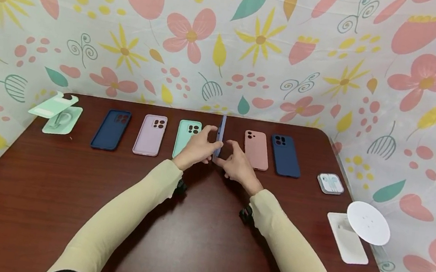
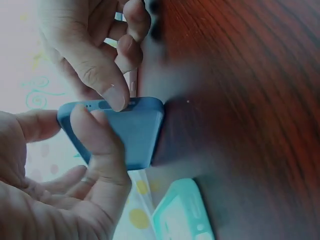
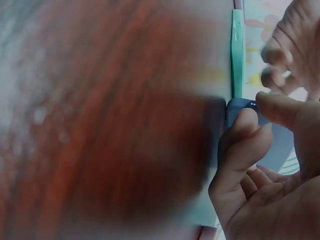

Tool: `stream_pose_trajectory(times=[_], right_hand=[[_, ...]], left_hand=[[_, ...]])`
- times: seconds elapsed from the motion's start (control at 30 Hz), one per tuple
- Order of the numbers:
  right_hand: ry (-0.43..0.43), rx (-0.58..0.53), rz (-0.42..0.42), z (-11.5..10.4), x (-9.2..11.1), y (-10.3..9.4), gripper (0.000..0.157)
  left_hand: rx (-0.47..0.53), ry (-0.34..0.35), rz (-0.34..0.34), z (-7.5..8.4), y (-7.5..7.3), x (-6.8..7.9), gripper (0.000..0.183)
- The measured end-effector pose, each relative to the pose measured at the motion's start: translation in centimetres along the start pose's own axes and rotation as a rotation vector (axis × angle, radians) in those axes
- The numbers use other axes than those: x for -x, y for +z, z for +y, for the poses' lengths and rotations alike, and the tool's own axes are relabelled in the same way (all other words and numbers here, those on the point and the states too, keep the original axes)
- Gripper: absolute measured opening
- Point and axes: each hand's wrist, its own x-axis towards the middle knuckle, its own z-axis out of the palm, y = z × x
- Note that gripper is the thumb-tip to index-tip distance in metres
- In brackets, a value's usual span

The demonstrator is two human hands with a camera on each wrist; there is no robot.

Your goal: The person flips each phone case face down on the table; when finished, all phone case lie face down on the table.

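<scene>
Held on edge at the back middle of the table is a blue phone case [image 1: 220,136], its face turned sideways. My left hand [image 1: 198,147] grips it, with the thumb over its rimmed face and a finger at its edge, as the left wrist view [image 2: 95,165] shows. My right hand [image 1: 238,167] is on the other side. Its thumb presses the short edge with the port cutouts, while its bent fingers stand apart from that edge in the left wrist view. A mint phone case [image 1: 182,138] lies beside my left hand, and a pink one [image 1: 256,150] beside my right.
Further left lie a lilac case [image 1: 149,135], a navy case [image 1: 111,130] and a mint folding stand [image 1: 62,121]. To the right are another blue case [image 1: 286,157], a small clear box [image 1: 330,183] and a white stand [image 1: 368,223]. A floral cloth hangs behind the table.
</scene>
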Motion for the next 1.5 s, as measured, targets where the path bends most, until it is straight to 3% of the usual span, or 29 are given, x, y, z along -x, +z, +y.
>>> stream_pose_trajectory(times=[0.13,0.37,0.57,0.93,1.27,1.5], right_hand=[[-0.006,0.020,-0.013,0.7,-0.7,0.1,0.096],[0.042,0.037,-0.029,-0.9,-0.1,-0.1,0.086],[0.097,0.060,-0.045,0.1,-1.1,0.1,0.089],[0.145,0.043,0.000,-1.8,1.0,-0.1,0.082],[0.149,0.033,0.030,-1.8,1.5,-0.3,0.071],[0.171,0.023,0.030,-1.8,1.7,-0.3,0.073]], left_hand=[[-0.020,0.057,0.044,0.1,-0.1,0.0,0.053],[-0.063,0.048,0.098,0.3,-0.3,0.2,0.049],[-0.097,0.048,0.099,0.2,-0.4,0.3,0.048],[-0.110,0.023,0.107,-0.6,0.0,0.0,0.048],[-0.136,-0.151,0.041,-0.5,0.9,-0.1,0.073],[-0.131,-0.200,0.007,-0.7,1.5,-0.2,0.074]])
